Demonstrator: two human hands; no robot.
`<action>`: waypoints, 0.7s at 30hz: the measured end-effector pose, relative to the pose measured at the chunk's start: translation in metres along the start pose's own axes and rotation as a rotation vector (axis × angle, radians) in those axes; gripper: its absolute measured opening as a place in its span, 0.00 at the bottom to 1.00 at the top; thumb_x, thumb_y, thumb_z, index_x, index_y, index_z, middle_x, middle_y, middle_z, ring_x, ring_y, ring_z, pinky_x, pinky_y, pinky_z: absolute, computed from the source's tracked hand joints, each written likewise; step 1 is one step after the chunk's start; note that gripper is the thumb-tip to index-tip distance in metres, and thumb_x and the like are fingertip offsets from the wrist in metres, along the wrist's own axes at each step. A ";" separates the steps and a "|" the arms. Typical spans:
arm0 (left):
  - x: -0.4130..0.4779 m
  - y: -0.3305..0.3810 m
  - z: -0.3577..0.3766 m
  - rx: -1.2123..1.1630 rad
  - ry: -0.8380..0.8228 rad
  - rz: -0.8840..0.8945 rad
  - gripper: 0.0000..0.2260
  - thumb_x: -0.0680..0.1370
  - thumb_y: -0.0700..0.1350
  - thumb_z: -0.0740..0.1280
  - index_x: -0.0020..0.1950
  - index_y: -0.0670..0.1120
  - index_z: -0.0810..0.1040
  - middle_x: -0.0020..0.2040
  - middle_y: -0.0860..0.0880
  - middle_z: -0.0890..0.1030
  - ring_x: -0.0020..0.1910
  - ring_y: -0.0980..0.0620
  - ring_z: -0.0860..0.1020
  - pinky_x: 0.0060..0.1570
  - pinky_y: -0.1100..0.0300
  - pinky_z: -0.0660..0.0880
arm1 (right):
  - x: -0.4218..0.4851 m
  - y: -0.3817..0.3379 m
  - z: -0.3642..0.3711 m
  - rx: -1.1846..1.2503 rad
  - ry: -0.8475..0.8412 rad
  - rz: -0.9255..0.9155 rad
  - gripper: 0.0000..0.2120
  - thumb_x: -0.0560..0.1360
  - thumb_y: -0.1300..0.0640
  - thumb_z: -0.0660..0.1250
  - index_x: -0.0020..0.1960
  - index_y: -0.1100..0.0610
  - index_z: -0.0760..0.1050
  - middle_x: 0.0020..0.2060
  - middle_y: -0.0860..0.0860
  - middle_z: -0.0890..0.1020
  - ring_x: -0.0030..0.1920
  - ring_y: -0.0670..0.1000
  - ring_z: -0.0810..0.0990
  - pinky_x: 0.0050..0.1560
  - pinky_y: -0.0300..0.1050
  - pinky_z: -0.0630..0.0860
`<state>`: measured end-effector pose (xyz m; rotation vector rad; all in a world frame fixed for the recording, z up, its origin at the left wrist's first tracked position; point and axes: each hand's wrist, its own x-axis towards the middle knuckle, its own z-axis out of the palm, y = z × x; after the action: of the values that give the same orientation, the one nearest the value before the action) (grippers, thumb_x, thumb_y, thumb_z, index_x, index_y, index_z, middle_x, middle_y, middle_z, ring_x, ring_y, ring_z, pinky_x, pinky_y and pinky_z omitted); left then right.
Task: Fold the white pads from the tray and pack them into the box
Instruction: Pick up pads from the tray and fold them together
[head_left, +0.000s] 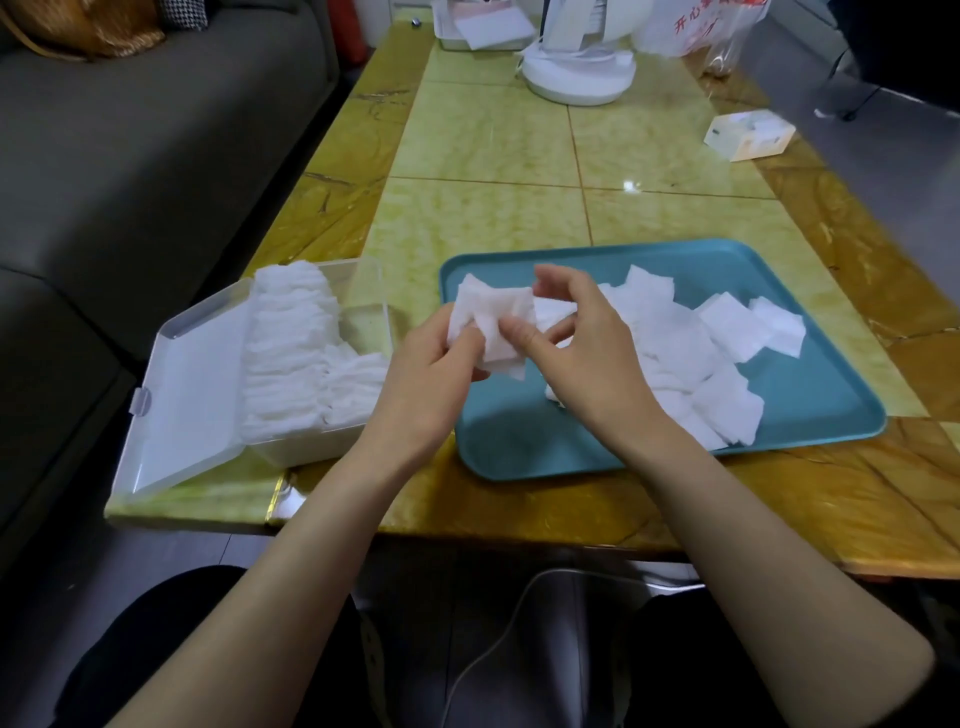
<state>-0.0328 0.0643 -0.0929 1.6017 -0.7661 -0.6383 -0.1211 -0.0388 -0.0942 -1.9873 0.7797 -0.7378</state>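
Plastic bag (696, 26), far end: red characters "开心", rest unreadable.

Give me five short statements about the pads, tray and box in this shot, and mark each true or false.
1. Both hands hold one white pad above the tray's left end. True.
2. The teal tray is bare. False: loose pads lie across it.
3. The clear box stands left of the tray. True.
4. The box lid is shut. False: it lies open to the left.
5. The box holds no pads. False: folded pads stand packed in rows.
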 end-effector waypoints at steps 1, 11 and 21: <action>0.000 0.000 0.000 -0.020 0.003 -0.004 0.15 0.72 0.45 0.56 0.51 0.51 0.79 0.53 0.44 0.82 0.54 0.47 0.80 0.55 0.48 0.78 | 0.001 0.001 -0.001 0.026 -0.010 0.027 0.21 0.72 0.52 0.70 0.63 0.52 0.70 0.47 0.38 0.74 0.35 0.41 0.75 0.41 0.29 0.71; 0.003 -0.005 0.000 -0.046 0.091 -0.004 0.13 0.83 0.42 0.54 0.51 0.55 0.76 0.49 0.52 0.81 0.51 0.51 0.79 0.54 0.50 0.78 | 0.006 -0.004 -0.011 0.166 0.105 -0.001 0.07 0.75 0.56 0.67 0.40 0.49 0.73 0.35 0.42 0.78 0.36 0.41 0.76 0.42 0.41 0.77; 0.002 -0.003 0.001 -0.074 0.072 -0.027 0.11 0.83 0.45 0.54 0.57 0.53 0.76 0.53 0.53 0.82 0.52 0.53 0.80 0.51 0.59 0.77 | 0.002 -0.015 -0.012 0.565 -0.113 0.195 0.11 0.74 0.63 0.67 0.54 0.56 0.69 0.40 0.50 0.79 0.37 0.43 0.80 0.37 0.38 0.78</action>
<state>-0.0323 0.0623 -0.0957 1.5604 -0.6621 -0.6182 -0.1250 -0.0391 -0.0752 -1.4092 0.6034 -0.6368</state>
